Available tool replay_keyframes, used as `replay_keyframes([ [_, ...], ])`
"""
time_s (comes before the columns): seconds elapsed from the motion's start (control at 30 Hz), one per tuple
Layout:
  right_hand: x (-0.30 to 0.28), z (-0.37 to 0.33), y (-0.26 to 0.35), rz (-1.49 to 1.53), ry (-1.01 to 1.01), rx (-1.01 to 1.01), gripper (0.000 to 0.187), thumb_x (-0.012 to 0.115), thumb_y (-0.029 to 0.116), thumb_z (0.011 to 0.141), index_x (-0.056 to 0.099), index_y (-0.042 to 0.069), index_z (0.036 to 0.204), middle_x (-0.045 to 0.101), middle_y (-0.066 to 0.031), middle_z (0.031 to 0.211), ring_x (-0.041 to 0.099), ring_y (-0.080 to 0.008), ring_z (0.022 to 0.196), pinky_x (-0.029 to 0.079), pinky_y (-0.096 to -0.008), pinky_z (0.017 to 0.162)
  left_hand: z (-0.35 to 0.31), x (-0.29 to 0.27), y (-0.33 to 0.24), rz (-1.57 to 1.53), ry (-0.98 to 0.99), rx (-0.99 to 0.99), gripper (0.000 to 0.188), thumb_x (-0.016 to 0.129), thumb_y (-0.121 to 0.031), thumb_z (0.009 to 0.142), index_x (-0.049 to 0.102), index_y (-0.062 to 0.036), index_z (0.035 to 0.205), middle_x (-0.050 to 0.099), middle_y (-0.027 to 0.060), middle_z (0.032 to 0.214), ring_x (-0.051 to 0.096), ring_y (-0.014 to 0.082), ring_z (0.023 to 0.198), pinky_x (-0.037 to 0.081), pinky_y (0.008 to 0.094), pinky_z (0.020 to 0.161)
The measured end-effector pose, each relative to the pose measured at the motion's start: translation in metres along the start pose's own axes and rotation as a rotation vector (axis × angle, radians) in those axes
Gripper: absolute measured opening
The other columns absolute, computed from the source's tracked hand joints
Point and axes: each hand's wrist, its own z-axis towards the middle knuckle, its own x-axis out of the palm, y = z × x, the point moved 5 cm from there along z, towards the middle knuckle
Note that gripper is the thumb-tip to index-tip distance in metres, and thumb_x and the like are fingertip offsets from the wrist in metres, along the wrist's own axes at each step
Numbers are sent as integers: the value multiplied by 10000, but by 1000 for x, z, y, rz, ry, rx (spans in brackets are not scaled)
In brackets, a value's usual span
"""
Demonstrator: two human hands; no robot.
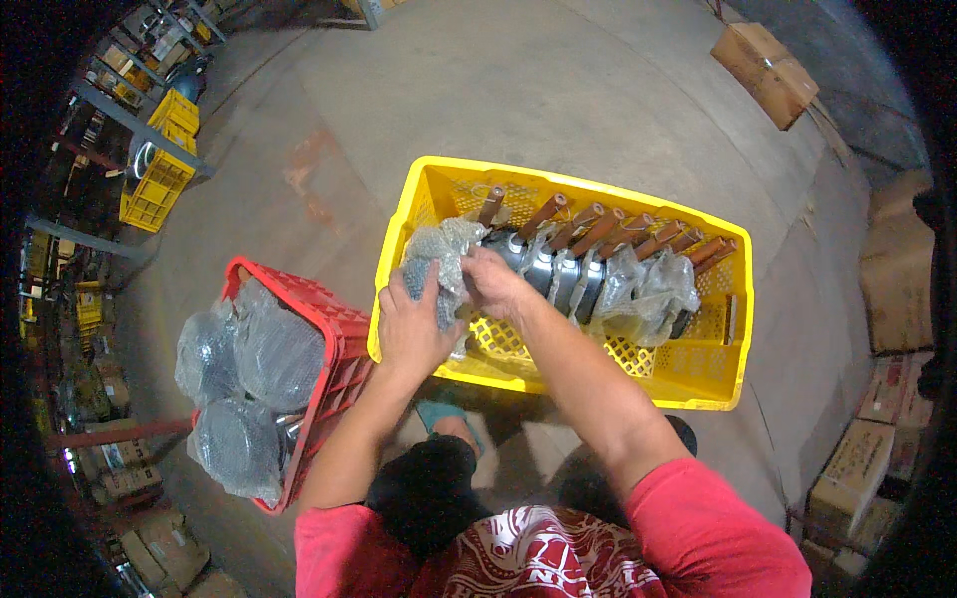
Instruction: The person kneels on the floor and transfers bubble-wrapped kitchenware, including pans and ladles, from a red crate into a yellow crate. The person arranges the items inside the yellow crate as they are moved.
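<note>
A yellow plastic crate (558, 179) stands on the floor in front of me, holding a row of dark pans (539, 271) on edge, with brown handles (596, 235) pointing away from me. At the crate's left end, a bundle of bubble wrap (436, 249) sits around what looks like one more pan, mostly hidden. My left hand (414, 324) is closed on the near left side of this wrap. From the right, my right hand (488, 281) pinches the wrap's edge. Loose bubble wrap (648, 294) also covers pans toward the right of the row.
Left of the yellow crate is a red crate (334, 329) with several rounded bubble-wrapped items (277, 344). Shelving with yellow crates (159, 184) lines the left side. Cardboard boxes stand at the upper right (766, 72) and along the right edge (852, 468).
</note>
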Motion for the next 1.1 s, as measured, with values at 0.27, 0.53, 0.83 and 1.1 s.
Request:
replay_keyframes([
  [0.27, 8, -35, -4, -80, -25, 22, 224, 560, 147, 995, 599, 105, 1211, 666, 3, 902, 574, -82, 638, 441, -232, 474, -8, 17, 2, -80, 46, -35, 852, 821, -405, 712, 454, -142, 1434, 362, 368, 1338, 463, 558, 1190, 444, 557, 1007],
  [0.53, 46, -135, 95, -835, 182, -171, 397, 672, 288, 954, 585, -18, 1191, 708, -140, 1027, 688, -230, 926, 565, -402, 815, -10, -41, -22, -396, -226, 171, 859, 795, -130, 625, 410, -45, 1389, 355, 334, 1411, 404, 526, 1296, 374, 573, 1095],
  [0.83, 26, -299, 251, -1965, -175, -559, 915, 884, 352, 659, 468, 86, 1430, 506, -229, 1401, 503, -375, 1300, 413, -450, 1090, 22, -81, -159, -352, -82, 777, 831, 812, -73, 571, 484, -28, 1333, 453, 262, 1428, 514, 467, 1261, 413, 518, 1084],
  [1.1, -70, -359, 228, -1671, -217, -391, 1041, 772, 367, 691, 279, 99, 1568, 527, -290, 1369, 550, -427, 1251, 454, -465, 1050, 66, 0, -275, -763, 29, 1092, 678, 744, -154, 672, 492, -36, 1290, 537, 240, 1307, 557, 444, 1208, 477, 459, 1029],
])
